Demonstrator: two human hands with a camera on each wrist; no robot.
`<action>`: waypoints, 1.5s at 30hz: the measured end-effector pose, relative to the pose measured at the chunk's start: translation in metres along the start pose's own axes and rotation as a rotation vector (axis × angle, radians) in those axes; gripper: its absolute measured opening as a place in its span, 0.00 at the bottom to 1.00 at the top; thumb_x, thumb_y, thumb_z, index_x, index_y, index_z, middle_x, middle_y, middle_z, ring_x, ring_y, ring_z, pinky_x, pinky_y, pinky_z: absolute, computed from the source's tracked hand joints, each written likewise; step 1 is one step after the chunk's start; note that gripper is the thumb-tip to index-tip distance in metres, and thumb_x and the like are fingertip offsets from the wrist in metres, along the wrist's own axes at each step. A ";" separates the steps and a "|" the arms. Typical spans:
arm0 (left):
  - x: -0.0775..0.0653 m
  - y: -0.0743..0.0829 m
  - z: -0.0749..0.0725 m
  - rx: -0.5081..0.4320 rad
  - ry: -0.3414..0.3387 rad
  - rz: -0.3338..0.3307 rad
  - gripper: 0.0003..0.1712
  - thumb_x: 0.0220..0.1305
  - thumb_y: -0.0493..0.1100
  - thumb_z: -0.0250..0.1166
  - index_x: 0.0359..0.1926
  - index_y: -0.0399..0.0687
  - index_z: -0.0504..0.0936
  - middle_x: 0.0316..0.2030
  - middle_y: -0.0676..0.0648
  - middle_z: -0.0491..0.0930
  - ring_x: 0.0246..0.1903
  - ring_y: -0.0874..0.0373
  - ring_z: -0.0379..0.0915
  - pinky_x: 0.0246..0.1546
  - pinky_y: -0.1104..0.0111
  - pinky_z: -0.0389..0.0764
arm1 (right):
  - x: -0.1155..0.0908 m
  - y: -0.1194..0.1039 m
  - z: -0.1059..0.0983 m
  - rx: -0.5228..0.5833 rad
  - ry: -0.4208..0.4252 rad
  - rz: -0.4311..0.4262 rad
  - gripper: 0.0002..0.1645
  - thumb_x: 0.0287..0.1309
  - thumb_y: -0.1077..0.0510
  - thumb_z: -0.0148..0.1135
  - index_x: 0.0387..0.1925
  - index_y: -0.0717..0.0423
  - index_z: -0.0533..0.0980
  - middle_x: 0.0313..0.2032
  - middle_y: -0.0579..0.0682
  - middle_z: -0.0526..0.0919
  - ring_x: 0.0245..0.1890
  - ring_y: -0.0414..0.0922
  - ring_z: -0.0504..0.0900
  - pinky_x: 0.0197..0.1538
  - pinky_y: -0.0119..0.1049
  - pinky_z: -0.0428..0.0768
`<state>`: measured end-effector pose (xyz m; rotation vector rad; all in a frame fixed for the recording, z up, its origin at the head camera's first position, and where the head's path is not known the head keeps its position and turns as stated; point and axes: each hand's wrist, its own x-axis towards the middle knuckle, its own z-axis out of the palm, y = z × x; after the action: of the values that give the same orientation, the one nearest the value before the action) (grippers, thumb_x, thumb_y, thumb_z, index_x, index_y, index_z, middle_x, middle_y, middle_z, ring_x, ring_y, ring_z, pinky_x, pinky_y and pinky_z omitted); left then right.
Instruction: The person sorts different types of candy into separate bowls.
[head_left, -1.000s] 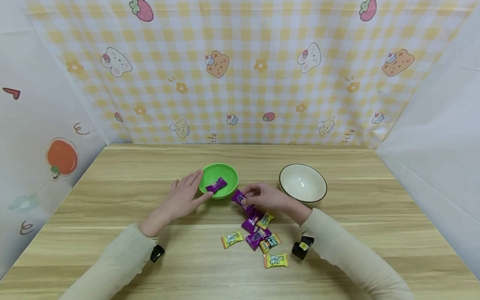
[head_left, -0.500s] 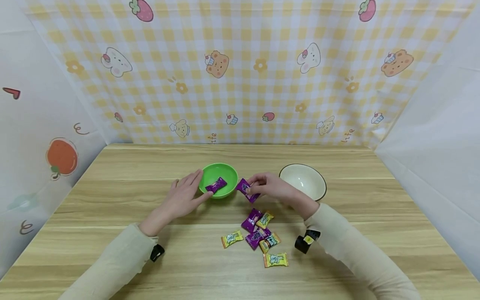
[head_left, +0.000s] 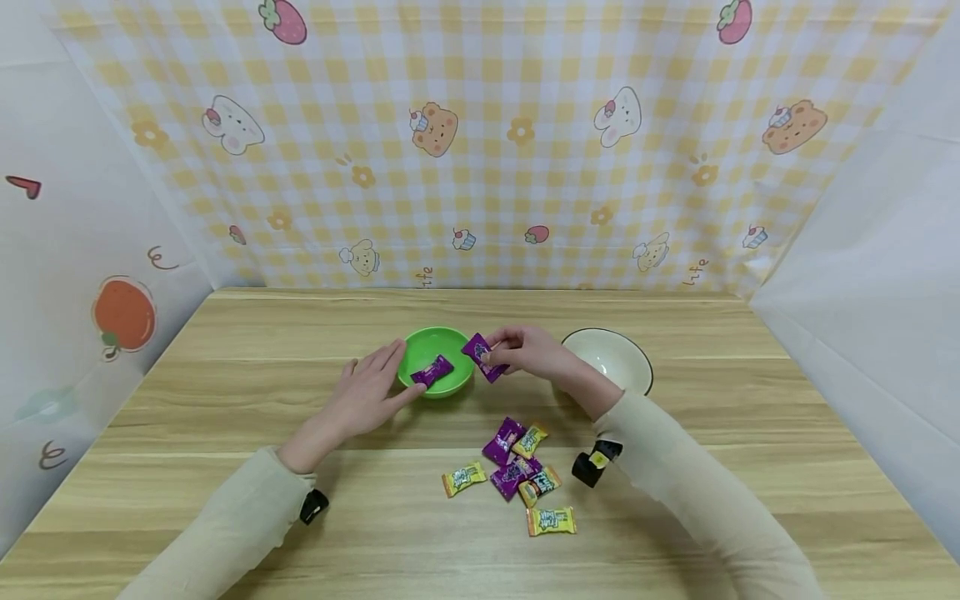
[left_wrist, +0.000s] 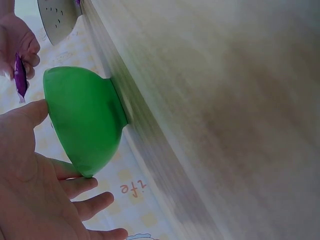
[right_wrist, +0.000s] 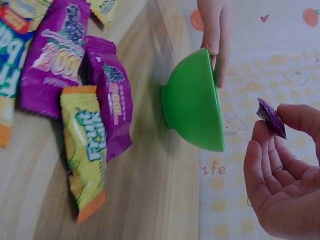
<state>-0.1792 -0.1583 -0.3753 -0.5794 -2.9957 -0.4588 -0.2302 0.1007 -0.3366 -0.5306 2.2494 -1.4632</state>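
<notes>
My right hand [head_left: 528, 352] is up in the air, thumb and fingers pinching a purple packet [head_left: 477, 347], and it's right beside the green bowl [head_left: 437, 338], above the level of the rim on the right, apart from the bowl in both wrist views! My left hand [head_left: 367, 392] covers the other side, fingers straight and spread, thumb and fingertips touching the bowl near its rim. Inside that bowl, a second purple packet [head_left: 432, 372] lies at a slant. Over to the right sits the white bowl [head_left: 611, 358], dark-rimmed, partly hidden behind my right forearm. Nearer to me on the tabletop [head_left: 375, 542], what a cluster: an upper purple packet [head_left: 502, 442] and a lower purple packet [head_left: 513, 478], with a small yellow packet [head_left: 530, 442] and a green-marked yellow packet [head_left: 540, 486] up against them. One yellow packet [head_left: 465, 479] lies just left of the group, another, the nearest yellow packet [head_left: 551, 522], closest to me. Behind it all, the checked cloth [head_left: 480, 67] in yellow and white!
</notes>
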 end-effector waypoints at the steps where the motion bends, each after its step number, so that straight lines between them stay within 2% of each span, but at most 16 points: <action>1: 0.000 0.000 0.000 0.000 0.000 0.000 0.47 0.59 0.67 0.44 0.65 0.34 0.50 0.64 0.38 0.51 0.60 0.40 0.48 0.53 0.40 0.45 | 0.001 -0.001 0.001 0.007 0.006 -0.001 0.16 0.51 0.58 0.61 0.41 0.63 0.75 0.29 0.53 0.79 0.31 0.44 0.78 0.42 0.47 0.75; 10: -0.001 0.001 0.000 -0.004 -0.002 0.001 0.47 0.59 0.68 0.43 0.65 0.35 0.50 0.63 0.38 0.51 0.60 0.41 0.48 0.53 0.41 0.45 | 0.015 0.005 0.016 0.070 0.047 0.016 0.15 0.50 0.61 0.62 0.40 0.63 0.75 0.27 0.52 0.79 0.28 0.43 0.78 0.40 0.47 0.75; 16: -0.001 0.001 -0.001 -0.008 -0.007 -0.006 0.47 0.59 0.67 0.44 0.65 0.35 0.50 0.64 0.38 0.51 0.60 0.41 0.48 0.53 0.41 0.46 | 0.020 0.004 0.024 0.111 0.064 0.031 0.16 0.50 0.61 0.61 0.41 0.65 0.74 0.29 0.53 0.80 0.29 0.43 0.79 0.40 0.45 0.76; 20: -0.001 0.001 -0.001 -0.009 -0.009 -0.006 0.47 0.59 0.67 0.43 0.65 0.34 0.50 0.63 0.38 0.51 0.60 0.41 0.48 0.53 0.41 0.46 | 0.021 0.001 0.026 0.169 0.051 0.029 0.16 0.53 0.63 0.59 0.43 0.69 0.72 0.32 0.60 0.79 0.29 0.44 0.79 0.42 0.46 0.75; 24: -0.002 0.002 -0.001 -0.009 -0.008 -0.003 0.47 0.59 0.67 0.43 0.65 0.34 0.50 0.63 0.38 0.51 0.60 0.40 0.48 0.53 0.41 0.46 | 0.020 0.002 0.026 0.226 0.036 0.027 0.16 0.55 0.66 0.55 0.44 0.73 0.70 0.38 0.69 0.75 0.32 0.51 0.79 0.44 0.48 0.74; 27: -0.002 0.002 -0.001 -0.004 -0.006 -0.003 0.46 0.60 0.67 0.44 0.65 0.34 0.50 0.63 0.38 0.51 0.60 0.40 0.48 0.53 0.41 0.46 | 0.018 0.003 0.024 0.228 0.042 0.017 0.16 0.55 0.66 0.55 0.44 0.73 0.69 0.39 0.71 0.73 0.33 0.53 0.79 0.44 0.48 0.73; 34: -0.001 0.002 0.000 -0.003 -0.003 -0.002 0.46 0.60 0.66 0.45 0.65 0.34 0.50 0.63 0.37 0.51 0.60 0.40 0.48 0.53 0.41 0.46 | 0.013 0.008 0.014 0.147 0.016 -0.066 0.18 0.54 0.65 0.57 0.45 0.72 0.70 0.34 0.59 0.76 0.32 0.48 0.79 0.43 0.48 0.74; 41: -0.001 0.000 0.000 0.000 0.001 0.004 0.46 0.60 0.66 0.44 0.65 0.34 0.51 0.63 0.38 0.51 0.60 0.40 0.48 0.53 0.41 0.46 | -0.012 -0.011 0.008 -0.134 -0.011 -0.321 0.13 0.51 0.70 0.58 0.40 0.72 0.72 0.32 0.58 0.78 0.34 0.50 0.76 0.39 0.39 0.76; 43: 0.000 0.000 0.000 0.001 0.001 0.004 0.46 0.60 0.66 0.44 0.65 0.34 0.51 0.63 0.38 0.51 0.60 0.40 0.48 0.53 0.41 0.46 | -0.015 -0.009 0.007 -0.183 -0.025 -0.372 0.12 0.51 0.70 0.58 0.39 0.71 0.73 0.32 0.57 0.78 0.33 0.48 0.76 0.39 0.38 0.76; 45: 0.000 -0.001 0.000 0.004 0.002 0.005 0.46 0.60 0.66 0.44 0.65 0.34 0.51 0.63 0.38 0.51 0.60 0.40 0.48 0.53 0.41 0.46 | -0.020 -0.008 0.007 -0.211 -0.045 -0.384 0.12 0.51 0.70 0.58 0.39 0.70 0.73 0.33 0.58 0.78 0.34 0.48 0.76 0.38 0.39 0.76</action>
<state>-0.1794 -0.1587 -0.3760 -0.5850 -2.9918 -0.4532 -0.2091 0.1028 -0.3290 -1.1013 2.3718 -1.3665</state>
